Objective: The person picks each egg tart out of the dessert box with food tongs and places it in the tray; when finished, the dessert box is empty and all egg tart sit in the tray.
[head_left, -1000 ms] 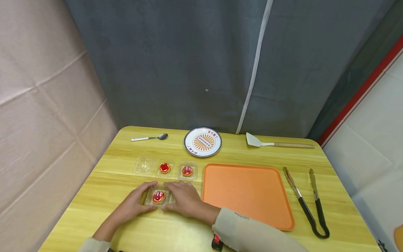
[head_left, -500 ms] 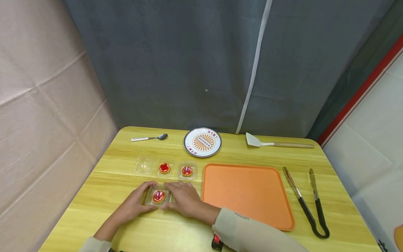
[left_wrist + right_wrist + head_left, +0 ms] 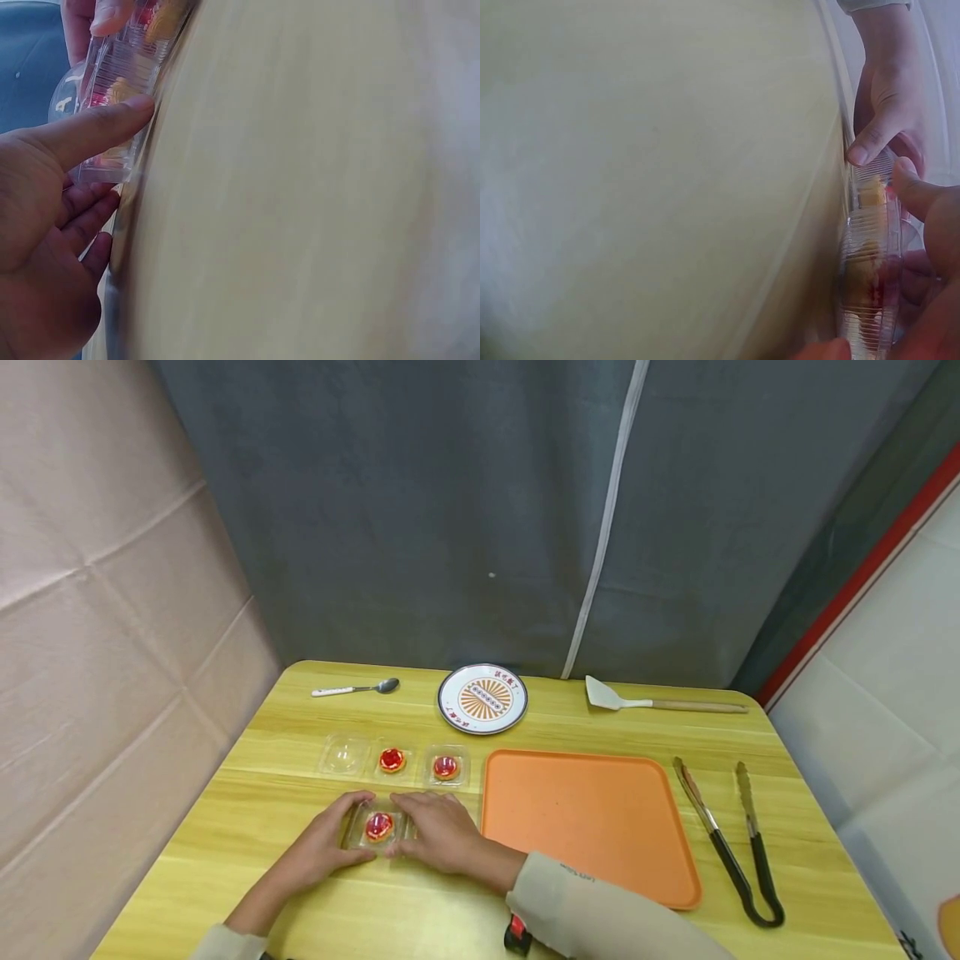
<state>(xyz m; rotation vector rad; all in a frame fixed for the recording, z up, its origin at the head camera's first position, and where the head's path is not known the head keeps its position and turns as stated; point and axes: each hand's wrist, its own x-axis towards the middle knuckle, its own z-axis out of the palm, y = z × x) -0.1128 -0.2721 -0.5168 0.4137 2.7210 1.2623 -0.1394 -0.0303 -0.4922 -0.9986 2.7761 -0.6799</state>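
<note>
In the head view a clear plastic clamshell box (image 3: 378,827) with a red-topped tart inside sits on the table between both hands. My left hand (image 3: 322,847) grips its left side, thumb on the near edge and fingers on the far edge. My right hand (image 3: 438,831) holds its right side in the same manner. A second clear box with a tart (image 3: 870,270) shows under the right hand in the right wrist view; from above it is mostly hidden. The left wrist view shows the left thumb (image 3: 105,131) pressed along the ridged box wall.
Beyond the hands lie an open clear box lid (image 3: 345,754), an uncovered tart (image 3: 392,760) and a boxed tart (image 3: 446,767). An orange tray (image 3: 585,827) is to the right, then tongs (image 3: 761,877). A spoon (image 3: 352,688), plate (image 3: 483,698) and spatula (image 3: 660,704) line the back.
Both hands stay almost where they were. The tart box between them has shifted very slightly.
</note>
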